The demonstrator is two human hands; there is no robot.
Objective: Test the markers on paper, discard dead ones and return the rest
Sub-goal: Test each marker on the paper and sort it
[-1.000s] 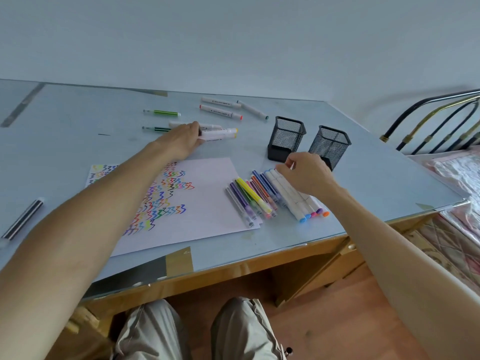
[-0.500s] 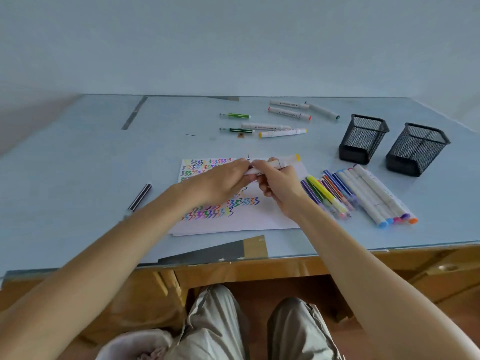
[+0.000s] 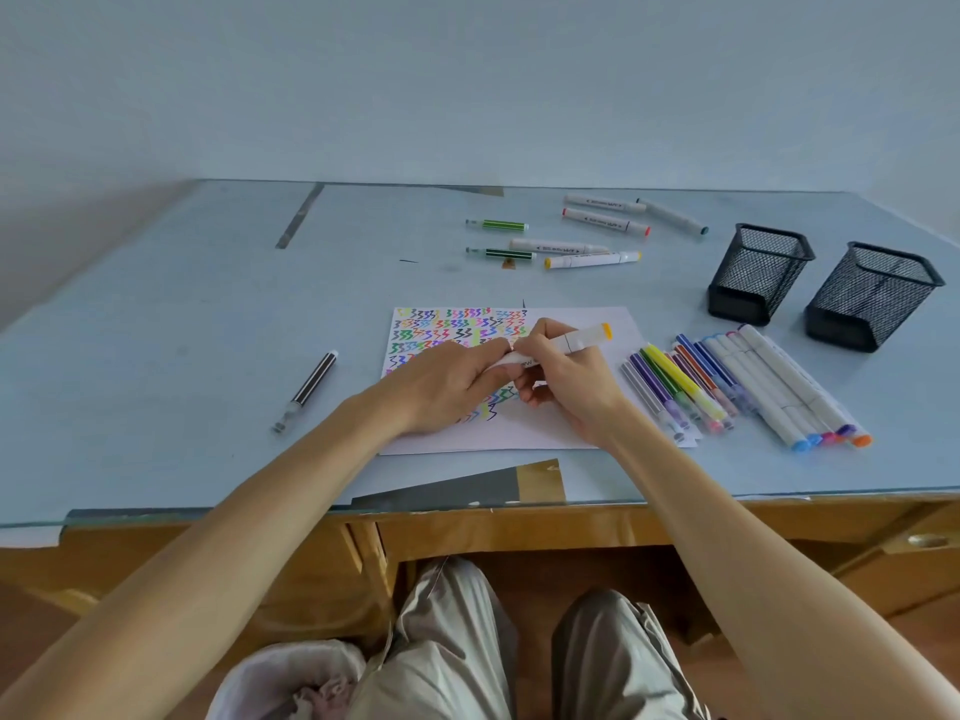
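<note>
Head view shows both hands meeting over the paper (image 3: 566,423): the right hand (image 3: 563,379) wraps the white marker (image 3: 576,339) with the yellow end, while the left hand (image 3: 452,379) pinches its near end, probably to pull the cap for a test stroke. Sorted markers (image 3: 737,387) lie in a row just right of the sheet, near two mesh cups (image 3: 758,272) on the tabletop (image 3: 182,330), handy for returning
</note>
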